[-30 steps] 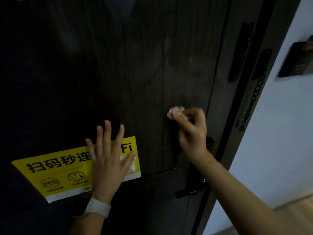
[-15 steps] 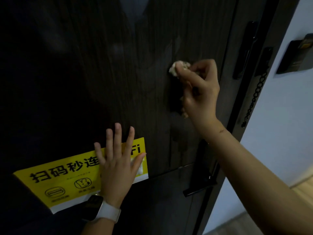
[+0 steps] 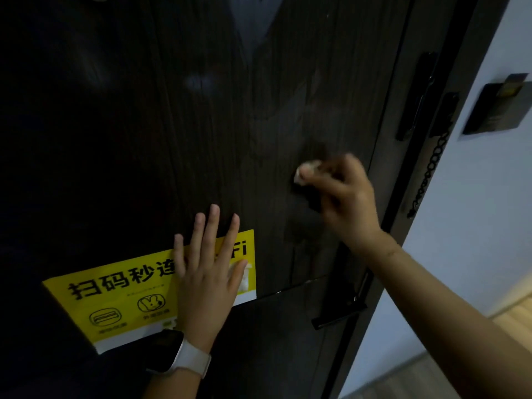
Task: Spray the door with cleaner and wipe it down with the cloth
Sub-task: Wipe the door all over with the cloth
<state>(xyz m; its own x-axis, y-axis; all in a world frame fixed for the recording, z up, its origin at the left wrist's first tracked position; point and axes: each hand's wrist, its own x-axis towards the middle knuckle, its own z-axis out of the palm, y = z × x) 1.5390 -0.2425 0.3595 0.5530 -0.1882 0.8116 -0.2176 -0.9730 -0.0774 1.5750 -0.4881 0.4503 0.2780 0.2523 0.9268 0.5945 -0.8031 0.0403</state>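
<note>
A dark wood-grain door [image 3: 216, 125] fills most of the view. My right hand [image 3: 342, 197] grips a small crumpled pale cloth [image 3: 306, 169] and presses it against the door's right half, at mid height; the hand is blurred by motion. My left hand [image 3: 208, 272] lies flat on the door with fingers spread, covering part of a yellow sticker [image 3: 121, 298] with black writing. A smartwatch with a white band sits on my left wrist. No spray bottle is in view.
A black lever handle [image 3: 339, 315] sticks out below my right forearm. Along the door's right edge are a black lock plate [image 3: 414, 96] and a hanging security chain [image 3: 429, 174]. A dark wall panel [image 3: 498, 108] hangs on the white wall to the right.
My right hand rose up the door with the cloth, then came back down to mid height. My left hand stayed flat on the yellow sticker.
</note>
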